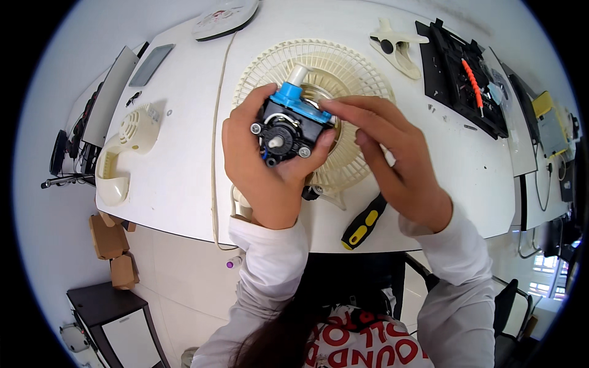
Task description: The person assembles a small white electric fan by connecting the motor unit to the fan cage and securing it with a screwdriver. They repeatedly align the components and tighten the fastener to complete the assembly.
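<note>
My left hand (261,178) is wrapped round a fan motor (281,132), a black body with a bright blue cover, silver screws and a white shaft end. A pale stub sticks up from the blue part. At the motor's right edge my right hand (402,156) has its fingers stretched out and apart, the fingertips at or very near the blue cover; contact is hard to tell. Beneath both hands lies a round cream fan grille (362,67), partly hidden by them. A black and yellow screwdriver handle (365,226) rests on the table below my right hand; its shaft is hidden.
Left on the white table (184,184) lie a cream plastic housing (140,127) and a grey phone-like slab (151,65). A cream cable (219,116) runs to the front edge. Far right are a clamp (397,49), loose screws (432,109) and a black tray (451,73) with an orange-handled tool (472,83).
</note>
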The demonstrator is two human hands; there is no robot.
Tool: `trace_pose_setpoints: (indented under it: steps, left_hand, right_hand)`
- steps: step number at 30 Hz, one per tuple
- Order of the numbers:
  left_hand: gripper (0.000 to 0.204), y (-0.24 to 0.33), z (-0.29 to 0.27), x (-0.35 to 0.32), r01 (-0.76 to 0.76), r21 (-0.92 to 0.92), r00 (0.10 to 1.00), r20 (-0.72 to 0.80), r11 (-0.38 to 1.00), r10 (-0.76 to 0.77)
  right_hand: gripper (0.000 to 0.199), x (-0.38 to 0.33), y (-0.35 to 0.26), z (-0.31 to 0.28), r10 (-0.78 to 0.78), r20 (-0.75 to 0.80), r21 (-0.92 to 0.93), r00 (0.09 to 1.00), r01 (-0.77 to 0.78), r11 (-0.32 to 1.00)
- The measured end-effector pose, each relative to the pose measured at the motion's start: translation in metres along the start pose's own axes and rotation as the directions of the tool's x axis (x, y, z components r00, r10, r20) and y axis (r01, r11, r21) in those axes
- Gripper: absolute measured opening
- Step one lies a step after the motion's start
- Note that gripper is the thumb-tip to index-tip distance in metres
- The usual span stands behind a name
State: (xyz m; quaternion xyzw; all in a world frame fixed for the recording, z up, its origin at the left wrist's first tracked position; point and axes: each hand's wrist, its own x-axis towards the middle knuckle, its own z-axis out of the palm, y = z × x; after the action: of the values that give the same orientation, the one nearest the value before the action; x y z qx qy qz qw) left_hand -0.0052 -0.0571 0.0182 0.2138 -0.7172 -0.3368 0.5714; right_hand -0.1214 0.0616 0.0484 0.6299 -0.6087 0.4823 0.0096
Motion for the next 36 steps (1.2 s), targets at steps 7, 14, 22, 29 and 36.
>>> trace_pose_setpoints:
  steps: [7, 14, 22, 29, 36]
  left_hand:
    - [0.066, -0.002, 0.001, -0.002, 0.062, -0.082, 0.998, -0.013, 0.995, -0.064]
    - [0.063, -0.005, 0.004, -0.001, 0.021, -0.095, 1.0, -0.021, 0.995, -0.023]
    - [0.059, -0.001, 0.005, 0.002, 0.115, -0.217, 0.993, -0.01, 0.969, -0.12]
    - [0.056, -0.003, 0.006, 0.003, 0.097, -0.188, 0.995, 0.004, 0.977, -0.098]
    - [0.054, 0.0, 0.006, 0.005, 0.109, -0.171, 0.994, 0.011, 0.979, -0.109]
  right_hand:
    - [0.051, -0.011, -0.002, 0.024, 0.064, -0.149, 0.035, 0.987, -0.059, 0.998]
    - [0.053, -0.014, 0.007, 0.042, -0.061, -0.314, -0.132, 0.947, 0.02, 0.991]
    - [0.043, -0.002, 0.011, 0.052, -0.145, -0.435, -0.28, 0.889, 0.02, 0.96]
    - [0.042, -0.003, 0.018, 0.059, -0.139, -0.48, -0.206, 0.866, 0.042, 0.978]
    - [0.038, -0.005, 0.016, 0.064, 0.032, -0.459, -0.034, 0.888, -0.053, 0.998]
